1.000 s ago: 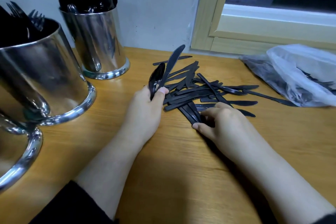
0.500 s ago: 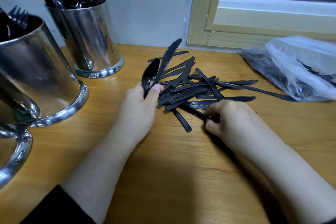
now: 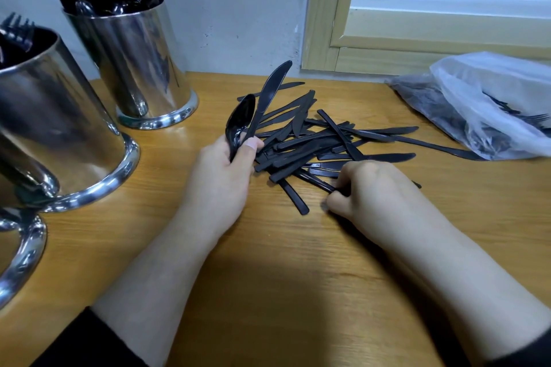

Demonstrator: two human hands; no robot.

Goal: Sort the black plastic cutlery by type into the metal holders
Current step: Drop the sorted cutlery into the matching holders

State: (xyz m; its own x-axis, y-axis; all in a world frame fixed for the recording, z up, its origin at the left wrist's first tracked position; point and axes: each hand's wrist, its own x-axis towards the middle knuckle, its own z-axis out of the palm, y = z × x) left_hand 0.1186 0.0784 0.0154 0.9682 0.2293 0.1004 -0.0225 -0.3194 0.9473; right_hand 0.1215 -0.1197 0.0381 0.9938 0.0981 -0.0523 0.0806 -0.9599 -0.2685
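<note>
- Three metal holders stand left of the left hand: the fork holder [image 3: 59, 116] nearest it, the spoon holder [image 3: 134, 68] beyond against the wall, and a third holder [image 3: 18, 250] at the near-left edge, its contents out of view.
- One plastic bag [image 3: 492, 101] of further cutlery lies beyond and right of the right hand.
- One loose pile of knives [image 3: 313, 140] lies between and just beyond both hands, long axes mostly running left to right.
- Left hand [image 3: 220, 179]: fingers curled round one spoon [image 3: 240, 125] and one knife [image 3: 268, 95], both pointing up and away.
- Right hand [image 3: 372, 194]: fingers curled down on knife handles at the pile's near edge; appears to pinch one; likely the next piece drawn out.
</note>
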